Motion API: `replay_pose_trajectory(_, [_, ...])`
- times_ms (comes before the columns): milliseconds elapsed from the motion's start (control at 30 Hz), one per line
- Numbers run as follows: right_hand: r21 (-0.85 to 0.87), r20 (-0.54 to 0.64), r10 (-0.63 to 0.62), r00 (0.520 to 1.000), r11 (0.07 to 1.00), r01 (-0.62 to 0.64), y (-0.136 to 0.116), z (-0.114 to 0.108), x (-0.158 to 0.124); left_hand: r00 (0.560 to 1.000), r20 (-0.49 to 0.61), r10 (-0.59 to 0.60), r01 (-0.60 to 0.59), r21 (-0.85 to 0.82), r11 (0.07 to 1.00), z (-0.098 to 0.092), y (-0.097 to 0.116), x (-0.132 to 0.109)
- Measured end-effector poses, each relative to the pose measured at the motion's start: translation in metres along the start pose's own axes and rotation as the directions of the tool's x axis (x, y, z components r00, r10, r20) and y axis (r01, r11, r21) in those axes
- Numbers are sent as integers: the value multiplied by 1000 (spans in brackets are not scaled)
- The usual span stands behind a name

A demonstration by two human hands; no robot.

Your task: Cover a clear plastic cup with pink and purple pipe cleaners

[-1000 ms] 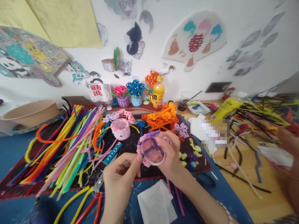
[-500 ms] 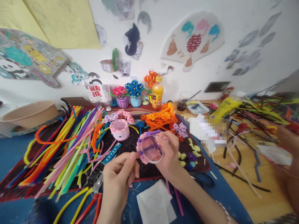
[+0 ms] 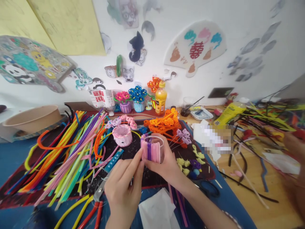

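My right hand (image 3: 165,163) grips a small clear cup (image 3: 152,150) whose wall is part covered with pink and purple pipe cleaners; the cup stands upright above the black mat (image 3: 133,152). The fingertips of my left hand (image 3: 124,184) press against the pink strips on the cup's near left side. A finished pink cup (image 3: 122,134) sits on the mat just behind, with pink and lilac flowers (image 3: 121,120) beyond it. Orange flowers (image 3: 165,122) lie to the right of it.
A big heap of coloured pipe cleaners (image 3: 64,149) fills the left. Red-handled pliers (image 3: 95,203) and white paper (image 3: 158,210) lie near me. A juice bottle (image 3: 160,98) and small flower pots (image 3: 132,101) stand by the wall. Another person's hand (image 3: 294,144) is at the right.
The cup was tipped with its open mouth facing me; now it is turned upright, showing its pink side. My left fingers have moved up onto its wall.
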State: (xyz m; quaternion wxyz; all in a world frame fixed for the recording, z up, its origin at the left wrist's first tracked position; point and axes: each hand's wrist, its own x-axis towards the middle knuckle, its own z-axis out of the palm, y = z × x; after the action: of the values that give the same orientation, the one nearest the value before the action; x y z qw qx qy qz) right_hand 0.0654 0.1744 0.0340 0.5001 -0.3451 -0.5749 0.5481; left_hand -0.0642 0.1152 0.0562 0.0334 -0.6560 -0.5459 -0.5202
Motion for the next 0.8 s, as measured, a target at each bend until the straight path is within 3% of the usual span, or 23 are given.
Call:
replay_pose_trajectory(67, [68, 36, 45, 998, 997, -48, -4, 1, -1, 992, 42, 119, -123, 110, 986, 2, -1, -1])
replay_pose_trajectory(133, [116, 55, 70, 996, 990, -76, -7, 2, -1, 986, 60, 157, -165, 158, 974, 3, -1, -2])
replay_pose_trajectory(367, [129, 163, 106, 981, 983, -128, -5, 4, -3, 993, -115, 25, -10, 125, 992, -1, -2, 4])
replay_pose_trajectory(533, [75, 222, 130, 966, 986, -150, 3, 2, -4, 993, -114, 8, 2, 86, 996, -2, -4, 7])
replay_pose_trajectory(700, [28, 287, 139, 948, 988, -153, 4, -1, -3, 983, -64, -174, 168, -92, 981, -5, -7, 5])
replay_pose_trajectory(800, [-16, 310, 137, 941, 990, -139, 0, -4, -3, 940, 19, -340, 335, -226, 915, -5, -9, 4])
